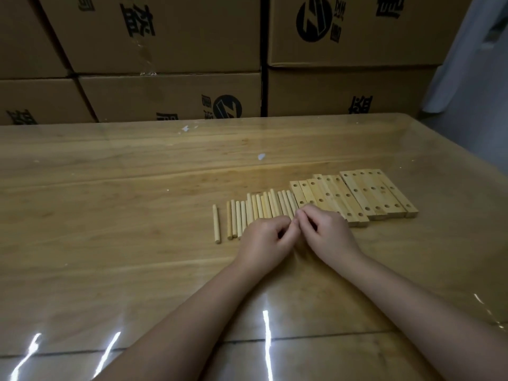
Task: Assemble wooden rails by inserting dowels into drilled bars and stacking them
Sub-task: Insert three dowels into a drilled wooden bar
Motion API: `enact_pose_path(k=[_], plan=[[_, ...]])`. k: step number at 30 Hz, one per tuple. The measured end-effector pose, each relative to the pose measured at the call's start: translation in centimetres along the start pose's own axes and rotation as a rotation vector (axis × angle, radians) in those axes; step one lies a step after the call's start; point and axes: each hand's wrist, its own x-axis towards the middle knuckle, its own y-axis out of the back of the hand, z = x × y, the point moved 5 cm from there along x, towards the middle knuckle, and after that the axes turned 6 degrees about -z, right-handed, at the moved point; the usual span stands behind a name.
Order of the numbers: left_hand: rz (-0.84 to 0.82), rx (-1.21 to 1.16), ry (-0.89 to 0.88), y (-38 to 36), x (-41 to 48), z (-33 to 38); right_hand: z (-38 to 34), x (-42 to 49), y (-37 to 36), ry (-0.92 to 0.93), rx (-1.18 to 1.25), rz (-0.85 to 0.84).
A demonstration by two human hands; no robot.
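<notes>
Head view: dowels (258, 210) and drilled bars (357, 196) laid on the worktop (110, 215).
The dowels were set in a row just left of the bars; left hand (264, 235) and right hand (325, 229) were curled together at its near end, and what each grip held could not be told.

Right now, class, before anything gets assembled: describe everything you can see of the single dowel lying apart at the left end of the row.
The single dowel is a slim, round stick of pale, bare wood with blunt ends. It lies flat on the glossy wooden table, pointing almost straight away from the person. A clear gap separates it from the row of dowels on its right. Only the table touches it; the left hand is further right and not in contact.
</notes>
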Motion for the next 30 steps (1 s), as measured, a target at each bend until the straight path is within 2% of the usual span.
enact_pose_path(k=[2,7,12,14,16,18,20,23,27,30], plan=[[0.021,0.014,0.012,0.4,0.2,-0.3,0.2,0.5,0.2,-0.029,0.028,-0.011],[0.202,-0.087,0.105,1.9,0.6,-2.0,2.3,2.3,1.4,-0.185,0.150,0.139],[0.263,-0.100,0.001,2.4,0.5,-2.7,6.5,2.0,3.3,-0.331,0.020,0.157],[0.235,-0.108,-0.049,2.2,0.7,-2.6,9.1,1.4,5.5,-0.488,-0.163,0.241],[0.218,-0.099,-0.087,1.9,0.8,-2.4,11.9,0.1,7.5,-0.737,-0.339,0.268],[0.217,-0.075,-0.114,1.7,0.9,-2.3,13.9,-1.2,8.4,-0.990,-0.373,0.193],[0.218,-0.069,-0.119,1.6,0.9,-2.5,15.2,-1.9,8.1,-1.131,-0.356,0.097],[0.223,-0.084,-0.104,1.6,0.9,-2.7,15.8,-1.8,7.9,-1.129,-0.382,0.071],[0.270,-0.071,-0.082,1.9,0.8,-2.6,16.0,-1.6,8.2,-1.063,-0.353,0.188],[0.317,-0.068,-0.086,2.3,0.8,-2.7,16.3,-1.7,8.4,-1.025,-0.216,0.302]])
